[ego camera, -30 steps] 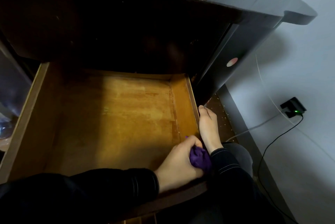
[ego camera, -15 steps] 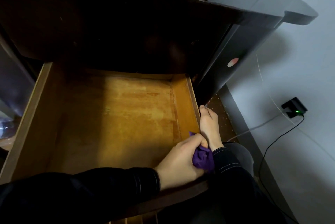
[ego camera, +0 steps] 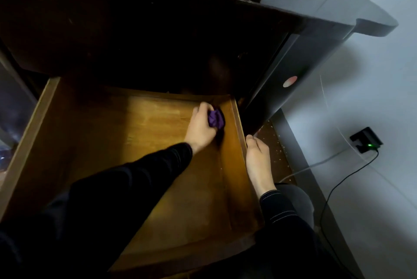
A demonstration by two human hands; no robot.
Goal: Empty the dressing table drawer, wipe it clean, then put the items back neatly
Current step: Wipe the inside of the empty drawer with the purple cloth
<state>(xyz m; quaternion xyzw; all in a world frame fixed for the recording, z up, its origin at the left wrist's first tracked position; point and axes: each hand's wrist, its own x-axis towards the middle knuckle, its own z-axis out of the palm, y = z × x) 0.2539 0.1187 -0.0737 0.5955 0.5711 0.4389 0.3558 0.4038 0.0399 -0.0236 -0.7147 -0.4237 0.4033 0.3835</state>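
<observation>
The wooden drawer (ego camera: 36,129) stands pulled out of the dark dressing table, and its bare floor holds no items. My left hand (ego camera: 199,129) reaches to the far right corner of the drawer and grips a crumpled purple cloth (ego camera: 216,118) pressed against the bottom near the right wall. My right hand (ego camera: 257,161) rests on the outside of the drawer's right wall, fingers curled over its top edge.
The glossy dark table top (ego camera: 316,1) overhangs the drawer. On the grey floor to the right lie a black charger with a green light (ego camera: 366,140) and its cables (ego camera: 338,186). Crumbs speckle the dark strip beside the drawer.
My left hand has carried the purple cloth from the near right corner of the drawer to the far right corner. My right hand has stayed on the right wall.
</observation>
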